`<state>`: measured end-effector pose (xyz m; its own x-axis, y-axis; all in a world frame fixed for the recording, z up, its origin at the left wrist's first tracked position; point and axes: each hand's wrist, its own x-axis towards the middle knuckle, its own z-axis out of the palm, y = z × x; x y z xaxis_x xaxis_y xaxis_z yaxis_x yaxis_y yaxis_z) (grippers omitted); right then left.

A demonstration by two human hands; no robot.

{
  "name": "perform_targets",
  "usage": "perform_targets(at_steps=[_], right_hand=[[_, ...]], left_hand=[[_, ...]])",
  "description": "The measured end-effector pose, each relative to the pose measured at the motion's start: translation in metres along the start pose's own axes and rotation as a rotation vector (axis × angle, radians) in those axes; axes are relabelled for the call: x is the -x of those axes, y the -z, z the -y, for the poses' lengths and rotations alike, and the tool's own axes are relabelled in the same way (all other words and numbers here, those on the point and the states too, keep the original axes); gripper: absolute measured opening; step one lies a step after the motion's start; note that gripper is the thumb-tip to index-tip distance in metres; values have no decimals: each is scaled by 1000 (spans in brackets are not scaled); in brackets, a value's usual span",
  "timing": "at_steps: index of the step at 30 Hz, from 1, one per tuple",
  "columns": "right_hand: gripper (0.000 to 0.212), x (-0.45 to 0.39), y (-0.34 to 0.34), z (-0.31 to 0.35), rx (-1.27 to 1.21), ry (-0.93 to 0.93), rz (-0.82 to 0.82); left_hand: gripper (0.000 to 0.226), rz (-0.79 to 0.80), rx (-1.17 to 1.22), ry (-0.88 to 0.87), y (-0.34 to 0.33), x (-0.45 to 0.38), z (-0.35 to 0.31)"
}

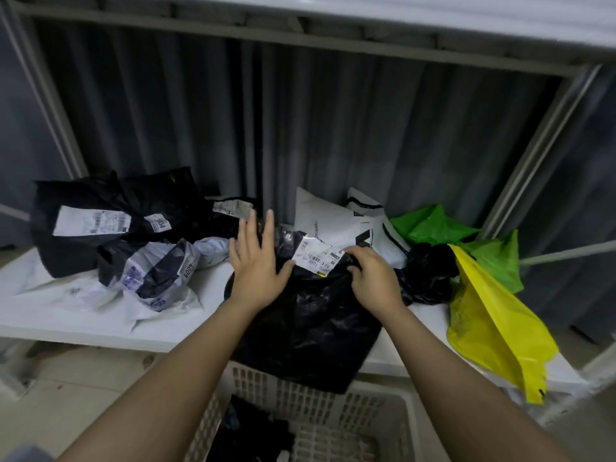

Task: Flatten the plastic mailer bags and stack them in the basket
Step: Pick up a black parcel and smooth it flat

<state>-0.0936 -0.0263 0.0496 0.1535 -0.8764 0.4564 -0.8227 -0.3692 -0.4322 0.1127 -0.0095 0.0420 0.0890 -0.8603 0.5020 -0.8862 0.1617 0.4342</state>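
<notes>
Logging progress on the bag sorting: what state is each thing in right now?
Left hand: flat on black mailer.
Right hand: grips black mailer.
Black mailer: crumpled, overhanging basket.
Basket: holds dark bags.
Yellow bag: draped over shelf edge.
Green bag: crumpled.

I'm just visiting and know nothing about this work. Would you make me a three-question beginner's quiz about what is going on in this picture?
1. True or false: the left hand lies with straight fingers on the black mailer bag.
2. What is the right hand doing?
A. Gripping the black bag's top edge beside its white label
B. Holding the yellow bag
C. Resting in the basket
3. Fill in: the black bag's lower end hangs off the white shelf over the ____.

Key: 1 true; 2 A; 3 basket.
</notes>
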Motion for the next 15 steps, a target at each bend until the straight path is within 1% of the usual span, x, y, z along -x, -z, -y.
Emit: perform_targets(at_steps=[2,3,4,6,7,8,9,10,11,13,15], right_hand=[[34,-12,13,10,54,102,15],[34,-18,18,14,82,146,29],[35,-23,23,18,103,184,49],[37,-30,29,24,129,243,54],[39,-32,32,27,147,267,0],[41,-32,32,27,173,274,-93],[45,-30,32,27,191,245,-210],[52,-26,30,25,199,174,-312],[62,-20,28,23,191,83,-379],[81,-5,21,17,124,-100,-447],[91,9,13,9,-8,-286,-458]], left_hand=[[97,23,-87,-82,16,-11,-4],[93,43,-161,-126,23,-17,-5],[81,77,-239,-174,28,-21,-6],[46,181,-319,-224,35,-29,-8],[33,225,-287,-200,39,-32,-11],[27,250,-225,-157,42,-33,-14],[24,250,-163,-107,45,-33,-16],[24,234,-111,-67,47,-34,-17],[23,218,-69,-32,48,-34,-17],[22,198,12,35,49,-34,-14],[18,164,128,111,47,-35,-7]])
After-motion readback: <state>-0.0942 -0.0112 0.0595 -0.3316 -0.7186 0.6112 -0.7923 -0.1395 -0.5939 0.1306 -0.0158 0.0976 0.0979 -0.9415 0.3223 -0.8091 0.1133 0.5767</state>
